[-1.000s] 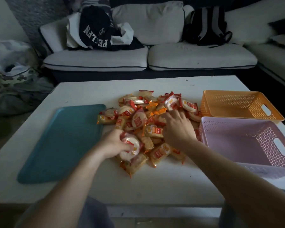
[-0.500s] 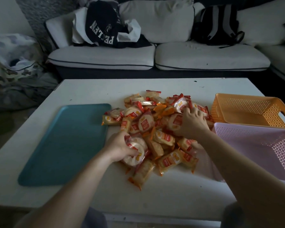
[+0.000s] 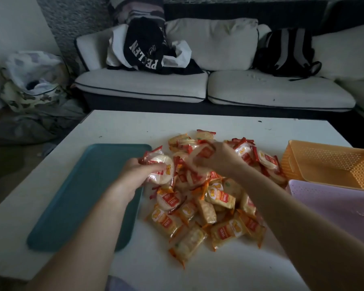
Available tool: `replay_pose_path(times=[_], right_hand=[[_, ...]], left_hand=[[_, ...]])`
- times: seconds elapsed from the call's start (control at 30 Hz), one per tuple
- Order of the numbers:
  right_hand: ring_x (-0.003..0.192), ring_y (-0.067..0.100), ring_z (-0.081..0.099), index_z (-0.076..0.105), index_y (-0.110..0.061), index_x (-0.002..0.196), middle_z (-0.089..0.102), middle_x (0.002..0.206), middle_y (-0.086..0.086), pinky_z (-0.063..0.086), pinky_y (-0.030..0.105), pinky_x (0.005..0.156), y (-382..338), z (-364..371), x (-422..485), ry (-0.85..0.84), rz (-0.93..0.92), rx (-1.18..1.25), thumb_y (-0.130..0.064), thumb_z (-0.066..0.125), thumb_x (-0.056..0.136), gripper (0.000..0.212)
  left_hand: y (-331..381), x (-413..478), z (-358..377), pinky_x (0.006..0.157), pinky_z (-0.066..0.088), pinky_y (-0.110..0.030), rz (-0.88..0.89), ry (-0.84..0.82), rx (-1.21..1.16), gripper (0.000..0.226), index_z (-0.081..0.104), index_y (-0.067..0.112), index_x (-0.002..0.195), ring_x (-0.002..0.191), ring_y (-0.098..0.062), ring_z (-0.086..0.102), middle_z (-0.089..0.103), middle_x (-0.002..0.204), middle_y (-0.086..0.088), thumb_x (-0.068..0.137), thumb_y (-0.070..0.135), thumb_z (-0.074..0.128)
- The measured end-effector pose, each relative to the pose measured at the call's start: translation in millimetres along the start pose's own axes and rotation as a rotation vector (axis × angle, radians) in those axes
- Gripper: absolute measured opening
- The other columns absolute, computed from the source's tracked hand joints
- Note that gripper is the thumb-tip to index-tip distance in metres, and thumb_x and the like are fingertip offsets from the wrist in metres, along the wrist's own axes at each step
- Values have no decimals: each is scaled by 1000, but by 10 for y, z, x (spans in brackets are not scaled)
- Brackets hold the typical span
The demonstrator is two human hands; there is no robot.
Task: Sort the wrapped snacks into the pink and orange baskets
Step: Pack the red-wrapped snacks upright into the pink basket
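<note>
Left hand (image 3: 135, 175) and right hand (image 3: 221, 158) each grasp round wrapped snacks (image 3: 162, 170); light, crinkly, brittle: pinch wrapper edges

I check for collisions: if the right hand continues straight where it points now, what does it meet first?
Likely the round snack held by the left hand; the right hand points leftward toward it, though depth is unclear.

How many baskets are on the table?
2. The orange basket sits at the table's far right; the pink basket is right in front of it, partly cut off by the picture's edge.
</note>
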State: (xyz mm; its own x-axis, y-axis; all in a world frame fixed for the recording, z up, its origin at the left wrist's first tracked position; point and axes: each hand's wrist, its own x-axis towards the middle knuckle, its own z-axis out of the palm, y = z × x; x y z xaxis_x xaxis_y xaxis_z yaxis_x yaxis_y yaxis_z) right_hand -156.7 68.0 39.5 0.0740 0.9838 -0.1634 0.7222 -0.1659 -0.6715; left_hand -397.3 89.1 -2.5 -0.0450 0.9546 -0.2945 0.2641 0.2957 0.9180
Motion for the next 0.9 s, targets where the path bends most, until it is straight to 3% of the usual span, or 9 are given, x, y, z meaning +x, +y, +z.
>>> replay_pose_path(times=[0.1,0.2,0.3,0.4,0.5,0.63,0.73,0.8,0.9], right_hand=[[89,26,68,56,-12,121,67,111,9,61,40,76,-8,306,189,-20,29,-223,-42,65,90,44],[97,30,66,53,-15,131,63,118,11,60,42,79,59,451,260,-37,81,-356,-29,54,90,43],[86,22,66,59,-14,120,65,101,3,61,39,72,116,502,311,-44,92,-346,-18,54,90,31],[76,19,65,62,-14,102,64,85,0,62,38,69,165,417,318,-40,93,-284,-21,63,87,17],[82,18,66,56,-18,116,64,92,-2,61,35,70,190,169,257,4,56,-160,-26,75,84,38],[79,12,68,42,-22,131,64,95,-3,57,29,59,126,-181,385,231,-16,263,-10,82,80,66],[79,8,57,54,-16,127,58,100,-4,42,16,60,83,-173,762,428,-108,189,-20,81,81,54],[83,11,55,59,-19,111,54,109,-3,41,14,64,40,-77,984,384,-169,75,-32,79,83,37],[92,14,62,58,-27,122,59,116,-6,54,28,74,42,101,1196,180,-204,-34,-39,75,84,43]], left_hand=[[99,196,78,69,52,-29,24,-11,16,22,74,18,91,84,-21,74,78,79,0,75,25,89],[112,365,201,71,54,-26,90,-117,141,30,77,21,95,86,-16,74,79,82,5,71,35,90],[58,425,348,88,57,-35,133,-180,329,59,75,29,100,94,-14,72,77,97,8,51,59,86],[33,461,411,88,59,-41,147,-187,338,59,73,29,97,93,-16,72,76,100,5,47,59,81],[61,454,369,84,60,-38,164,-185,237,44,76,27,95,89,-15,75,78,93,6,57,45,86],[130,431,297,78,61,-34,185,-55,-73,29,75,22,100,87,-16,76,79,92,3,74,22,88],[169,445,343,76,64,-40,103,73,-300,36,67,26,108,91,-20,75,75,102,1,78,26,87],[148,475,415,80,63,-46,48,164,-380,47,60,26,115,96,-22,72,70,110,0,77,23,88],[93,505,504,68,63,-38,-111,181,-489,52,56,21,123,94,-19,68,66,114,-3,81,20,85]])
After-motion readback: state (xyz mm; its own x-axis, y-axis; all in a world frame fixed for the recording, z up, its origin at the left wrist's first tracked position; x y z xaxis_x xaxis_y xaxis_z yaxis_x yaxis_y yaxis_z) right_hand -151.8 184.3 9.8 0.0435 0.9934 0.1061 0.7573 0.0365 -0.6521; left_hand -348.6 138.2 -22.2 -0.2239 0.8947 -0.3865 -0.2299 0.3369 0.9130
